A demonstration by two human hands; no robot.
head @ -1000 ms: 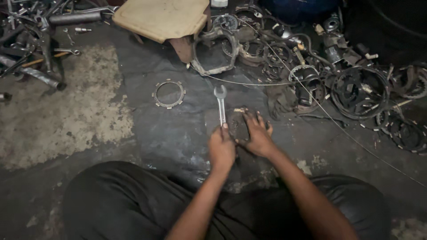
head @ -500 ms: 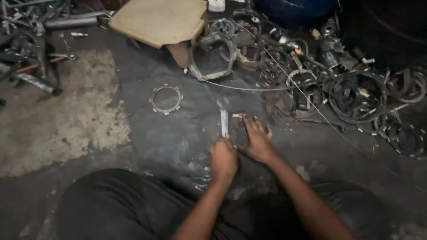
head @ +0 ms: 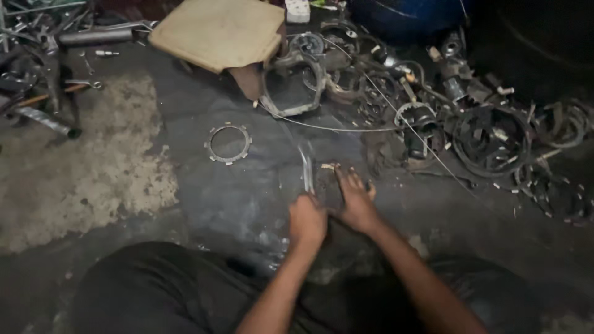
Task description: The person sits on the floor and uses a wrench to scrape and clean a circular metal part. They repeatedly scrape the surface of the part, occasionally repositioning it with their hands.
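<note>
My left hand [head: 307, 218] is closed around the lower end of a metal wrench [head: 306, 171] that stands edge-on over the dark floor sheet [head: 204, 192]. My right hand [head: 356, 199] lies flat, fingers spread, pressing on a small dark part [head: 327, 185] right beside the wrench. What the wrench head touches is blurred. My knees in dark trousers fill the bottom of the view.
A toothed metal ring [head: 228, 143] lies to the left on the sheet. A tan board [head: 218, 29] sits at the top. Rings, gaskets and engine parts [head: 489, 133] pile up at the right; tools and pipes [head: 43, 80] lie at the far left. A thin wire [head: 396, 127] crosses behind.
The wrench has turned from lying flat with its head visible to standing edge-on. My left hand has shifted slightly with it. My right hand stays pressed on the part.
</note>
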